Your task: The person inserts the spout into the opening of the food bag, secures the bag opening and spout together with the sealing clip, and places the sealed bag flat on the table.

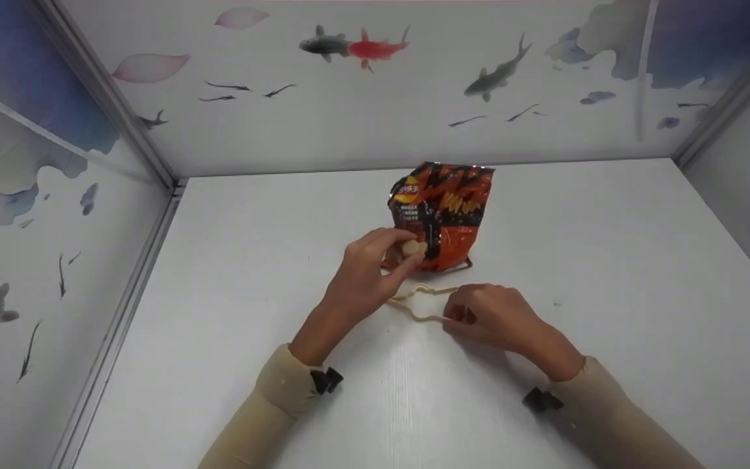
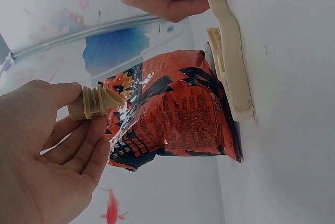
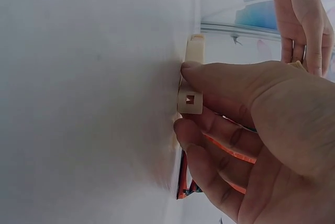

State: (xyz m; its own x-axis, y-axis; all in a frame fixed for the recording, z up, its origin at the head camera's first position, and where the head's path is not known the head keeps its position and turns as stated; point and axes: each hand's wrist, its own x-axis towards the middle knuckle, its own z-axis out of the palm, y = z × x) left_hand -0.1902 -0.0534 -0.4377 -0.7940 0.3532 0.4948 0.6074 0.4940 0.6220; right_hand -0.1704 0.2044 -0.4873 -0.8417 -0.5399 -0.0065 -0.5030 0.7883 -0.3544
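My left hand (image 1: 368,264) pinches a small beige threaded plastic spout (image 2: 95,102) between thumb and fingers, raised in front of the snack bag. In the left wrist view its ridges and slanted end show. On the table, my right hand (image 1: 489,316) grips one end of a beige plastic bag clip (image 2: 233,59). The clip's two arms spread apart with a gap between them in the head view. Behind both hands stands an orange and black snack bag (image 1: 456,215), crinkled and shiny. A square hole shows in the clip end at my right fingers (image 3: 212,124).
The white table (image 1: 232,247) runs back to a wall (image 1: 375,124) printed with fish and leaves. Another printed panel (image 1: 30,215) rises along the left side, with a metal frame rail (image 1: 111,339) at the table's edge.
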